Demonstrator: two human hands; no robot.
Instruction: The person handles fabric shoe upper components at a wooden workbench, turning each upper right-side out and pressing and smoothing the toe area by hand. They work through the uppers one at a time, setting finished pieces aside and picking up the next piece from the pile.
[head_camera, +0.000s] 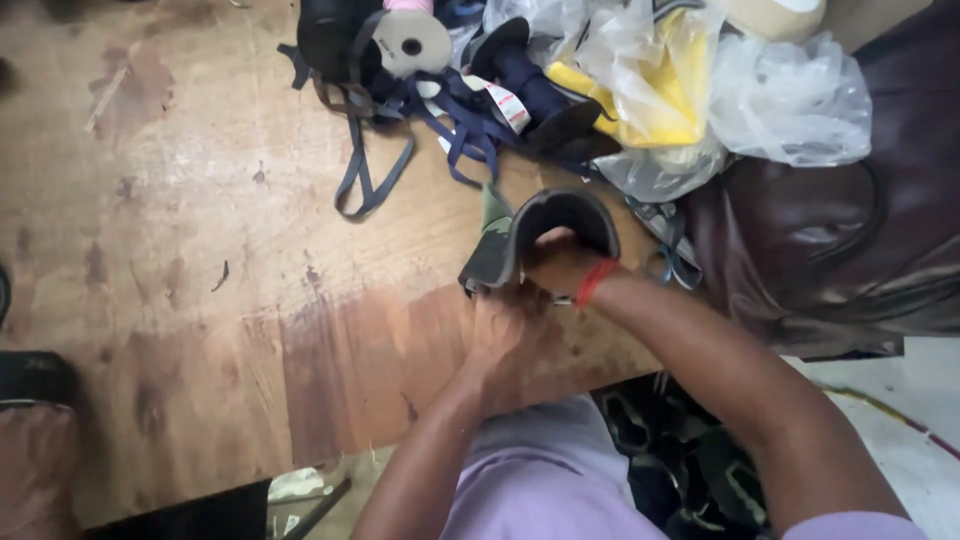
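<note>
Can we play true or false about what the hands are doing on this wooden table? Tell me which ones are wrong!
1. The right hand is tucked inside a curved dark shoe piece. True.
2. The left hand is up by the plastic bags. False: it is at the lower edge of the shoe piece, close to the table's front edge.
3. The right wrist wears a red band. True.
4. Dark blue straps lie on the table behind the hands. True.
5. The table is made of shiny glass. False: it is worn, stained wood.
</note>
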